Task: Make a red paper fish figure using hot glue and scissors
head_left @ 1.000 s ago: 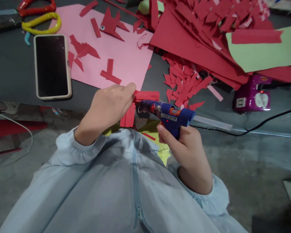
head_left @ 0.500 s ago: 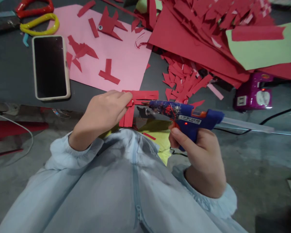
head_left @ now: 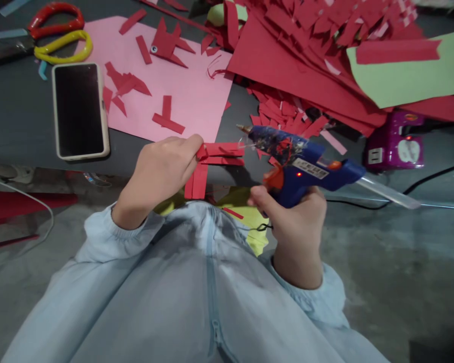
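My left hand point(head_left: 166, 169) pinches joined red paper strips point(head_left: 223, 154) at the table's front edge. Some strips stretch to the right, and another part hangs over the edge toward my jacket. My right hand point(head_left: 295, 222) is wrapped round a blue hot glue gun point(head_left: 306, 161), thumb and fingers about its handle. The gun's metal tip points up and left, above and apart from the strips. A small light glows on its side, and a clear glue stick point(head_left: 389, 192) sticks out of its back.
Pink paper point(head_left: 196, 91) bears several red cutouts, one with a googly eye. A phone point(head_left: 79, 111) and scissors point(head_left: 62, 45) lie on the left. Red scraps point(head_left: 283, 111), red sheets point(head_left: 287, 70) and green paper point(head_left: 408, 80) cover the right, near a purple power socket point(head_left: 397, 141).
My right hand has lifted the glue gun's tip up and right, away from the red strips. My left hand keeps its pinch in nearly the same place.
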Motion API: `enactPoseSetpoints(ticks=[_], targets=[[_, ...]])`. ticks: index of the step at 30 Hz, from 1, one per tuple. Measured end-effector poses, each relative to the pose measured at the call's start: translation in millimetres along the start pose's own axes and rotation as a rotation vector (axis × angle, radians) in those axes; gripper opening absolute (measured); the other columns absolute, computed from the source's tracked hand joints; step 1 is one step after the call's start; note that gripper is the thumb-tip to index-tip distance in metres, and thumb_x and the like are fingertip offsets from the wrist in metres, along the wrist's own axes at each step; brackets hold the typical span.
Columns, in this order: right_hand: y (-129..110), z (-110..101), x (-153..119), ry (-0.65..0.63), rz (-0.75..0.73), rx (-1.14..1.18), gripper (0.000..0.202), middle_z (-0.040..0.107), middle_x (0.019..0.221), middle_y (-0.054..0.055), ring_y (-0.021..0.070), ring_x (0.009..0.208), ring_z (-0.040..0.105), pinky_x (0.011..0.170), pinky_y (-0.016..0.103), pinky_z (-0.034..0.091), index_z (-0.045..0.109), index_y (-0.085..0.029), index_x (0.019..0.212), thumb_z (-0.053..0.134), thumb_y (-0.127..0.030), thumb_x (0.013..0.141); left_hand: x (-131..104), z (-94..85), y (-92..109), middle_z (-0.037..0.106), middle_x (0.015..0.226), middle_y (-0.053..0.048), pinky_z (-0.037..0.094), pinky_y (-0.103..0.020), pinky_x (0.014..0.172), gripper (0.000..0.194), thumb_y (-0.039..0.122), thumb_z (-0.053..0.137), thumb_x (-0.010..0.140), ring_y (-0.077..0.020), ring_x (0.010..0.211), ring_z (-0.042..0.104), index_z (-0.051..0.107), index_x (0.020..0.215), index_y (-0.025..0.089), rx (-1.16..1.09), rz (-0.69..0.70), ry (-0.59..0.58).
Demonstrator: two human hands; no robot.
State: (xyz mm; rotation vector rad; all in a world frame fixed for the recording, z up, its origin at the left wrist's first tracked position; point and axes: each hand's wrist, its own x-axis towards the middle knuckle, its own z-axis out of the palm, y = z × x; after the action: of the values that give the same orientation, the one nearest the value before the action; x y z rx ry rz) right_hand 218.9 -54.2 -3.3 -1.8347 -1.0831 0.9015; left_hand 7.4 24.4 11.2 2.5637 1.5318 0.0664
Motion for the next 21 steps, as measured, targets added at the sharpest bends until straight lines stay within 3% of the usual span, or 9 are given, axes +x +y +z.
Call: enactPoseSetpoints(ticks=[4, 12, 17, 21], targets=[[-4, 17, 9, 0.117, -0.086, -0.089, 0.018, 0.071, 0.067, 0.004, 0.024, 0.062, 0.067, 0.066, 0.042, 0.058, 0.064, -0.023, 0.069, 0.08, -0.031, 0.069, 3, -0.8, -1, 0.074, 0.085, -0.007, 0.039, -0.027, 0.059, 0.029, 0.025, 0.035, 0.1, -0.0199, 0.077, 0.069, 0.064, 0.103, 0.019, 0.01, 0.009, 0.021], [4, 37, 22, 0.099, -0.126, -0.316, 0.022, 0.075, 0.096, 0.012, 0.0306, 0.089, 0.07, 0.08, 0.046, 0.055, 0.072, -0.022, 0.086, 0.077, -0.041, 0.075, 3, 0.5, -3, 0.073, 0.084, -0.007, 0.035, -0.027, 0.057, 0.029, 0.026, 0.036, 0.101, -0.0199, 0.076, 0.068, 0.064, 0.104, 0.018, 0.019, 0.012, 0.011], [15, 45, 25, 0.115, -0.167, -0.357, 0.029, 0.077, 0.094, 0.005, 0.0272, 0.082, 0.072, 0.075, 0.043, 0.055, 0.071, -0.023, 0.093, 0.072, -0.046, 0.075, 2, 3.3, -5, 0.071, 0.082, -0.006, 0.038, -0.027, 0.059, 0.03, 0.027, 0.034, 0.101, -0.0194, 0.076, 0.067, 0.063, 0.104, 0.018, 0.01, 0.017, 0.024], [22, 48, 27, 0.15, -0.244, -0.367, 0.032, 0.077, 0.09, 0.006, 0.0269, 0.081, 0.072, 0.077, 0.043, 0.056, 0.071, -0.023, 0.094, 0.069, -0.05, 0.077, 3, 3.4, -6, 0.071, 0.082, -0.006, 0.036, -0.028, 0.058, 0.028, 0.026, 0.035, 0.101, -0.0202, 0.075, 0.067, 0.062, 0.103, 0.018, -0.01, 0.021, 0.016]])
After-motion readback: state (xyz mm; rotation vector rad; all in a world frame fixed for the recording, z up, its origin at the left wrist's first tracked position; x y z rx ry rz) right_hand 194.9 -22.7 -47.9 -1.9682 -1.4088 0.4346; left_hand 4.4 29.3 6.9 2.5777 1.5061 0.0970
